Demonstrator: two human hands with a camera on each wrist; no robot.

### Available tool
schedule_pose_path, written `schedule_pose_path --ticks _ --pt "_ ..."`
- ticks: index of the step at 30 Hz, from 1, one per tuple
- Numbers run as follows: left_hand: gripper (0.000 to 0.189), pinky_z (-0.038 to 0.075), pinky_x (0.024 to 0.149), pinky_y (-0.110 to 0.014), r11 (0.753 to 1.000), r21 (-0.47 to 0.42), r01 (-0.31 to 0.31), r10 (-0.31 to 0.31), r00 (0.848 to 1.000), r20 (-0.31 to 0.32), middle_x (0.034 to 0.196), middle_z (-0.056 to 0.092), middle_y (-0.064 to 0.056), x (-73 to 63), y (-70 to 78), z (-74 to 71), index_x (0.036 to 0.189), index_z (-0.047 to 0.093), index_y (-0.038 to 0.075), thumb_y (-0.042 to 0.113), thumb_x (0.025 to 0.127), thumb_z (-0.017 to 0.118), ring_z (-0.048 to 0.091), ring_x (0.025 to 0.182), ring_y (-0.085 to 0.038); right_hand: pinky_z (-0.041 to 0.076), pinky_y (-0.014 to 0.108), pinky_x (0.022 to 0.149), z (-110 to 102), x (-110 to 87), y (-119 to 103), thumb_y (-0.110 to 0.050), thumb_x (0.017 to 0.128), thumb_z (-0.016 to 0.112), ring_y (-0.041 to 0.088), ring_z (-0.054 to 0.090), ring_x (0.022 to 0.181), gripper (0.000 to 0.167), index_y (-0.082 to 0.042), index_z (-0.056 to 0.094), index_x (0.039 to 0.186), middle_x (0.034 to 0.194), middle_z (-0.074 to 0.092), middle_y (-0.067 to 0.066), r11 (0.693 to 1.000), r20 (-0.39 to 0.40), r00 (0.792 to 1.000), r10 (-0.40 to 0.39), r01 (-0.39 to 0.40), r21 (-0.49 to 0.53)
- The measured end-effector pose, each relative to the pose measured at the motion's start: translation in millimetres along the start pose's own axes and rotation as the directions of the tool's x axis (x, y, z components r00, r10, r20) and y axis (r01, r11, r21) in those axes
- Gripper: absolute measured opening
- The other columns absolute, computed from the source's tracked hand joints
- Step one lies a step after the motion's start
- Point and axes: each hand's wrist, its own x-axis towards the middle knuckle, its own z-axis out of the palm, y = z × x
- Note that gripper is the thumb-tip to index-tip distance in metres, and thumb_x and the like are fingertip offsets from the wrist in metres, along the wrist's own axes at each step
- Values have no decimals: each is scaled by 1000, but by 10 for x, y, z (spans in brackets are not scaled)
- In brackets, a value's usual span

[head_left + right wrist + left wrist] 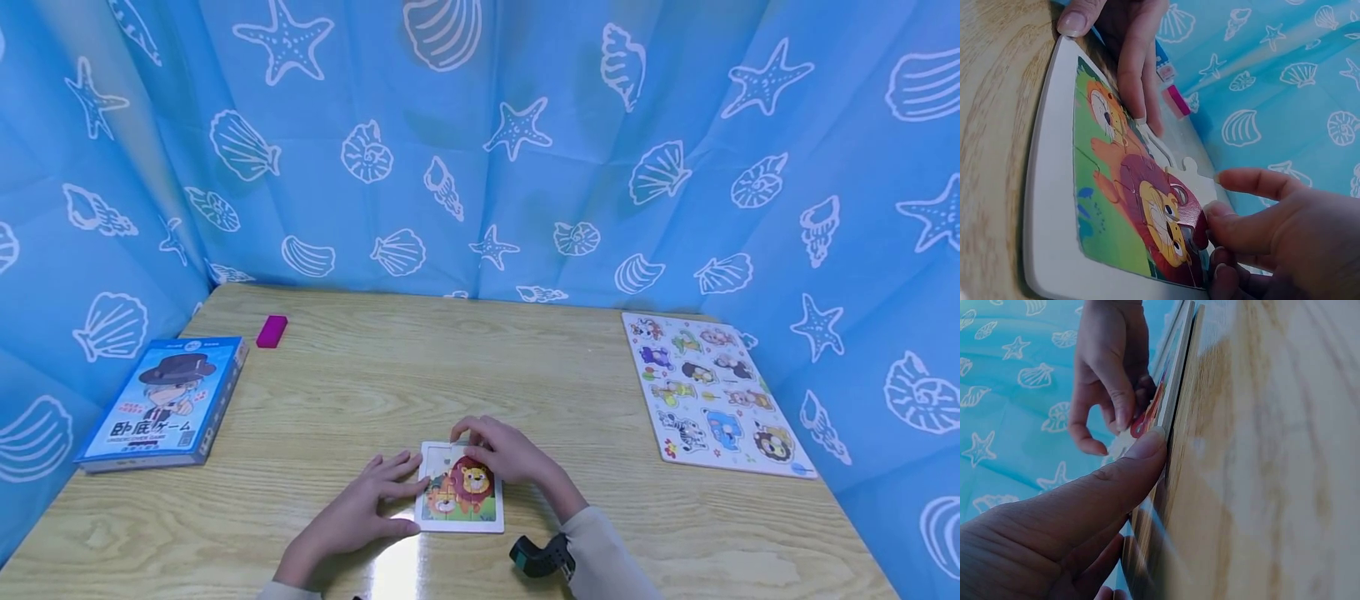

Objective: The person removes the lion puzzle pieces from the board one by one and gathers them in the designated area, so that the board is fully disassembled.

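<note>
A small lion jigsaw in a white-rimmed tray (459,527) lies on the table near its front edge. My left hand (360,504) rests along the tray's left side, fingers spread; in the left wrist view its thumb (1147,445) touches the rim. At the upper right of the jigsaw, my right hand (513,454) pinches a puzzle piece (1196,182) between thumb and index finger. That piece, cream with part of the red mane and an ear, tilts up over the lion's head. Lower pieces showing two lions and grass (1110,187) lie in the tray.
A blue game box (161,404) stands at the left with a magenta block (272,331) behind it. An animal puzzle board (712,392) lies at the right. Blue shell-print curtain (480,150) hangs around the wooden table (450,358). A black strap device (542,557) is on my right wrist.
</note>
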Motion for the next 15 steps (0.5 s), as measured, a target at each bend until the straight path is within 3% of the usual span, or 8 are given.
schedule_pose_path --ticks 6,15 --pt "58 8 108 -60 1000 14 -12 12 1000 0 145 39 -17 -3 -3 -1 126 61 4 41 82 69 27 135 -39 42 26 61 22 18 19 -8 98 51 10 48 66 20 -14 53 117 80 53 -5 998 -22 999 36 -35 53" --pt "58 8 109 -59 1000 15 4 -5 1000 5 146 38 -16 -9 11 -8 127 60 6 42 82 69 26 136 -38 43 30 64 19 13 4 -12 99 51 12 50 72 15 -10 56 112 85 54 -2 987 -4 992 127 -126 98"
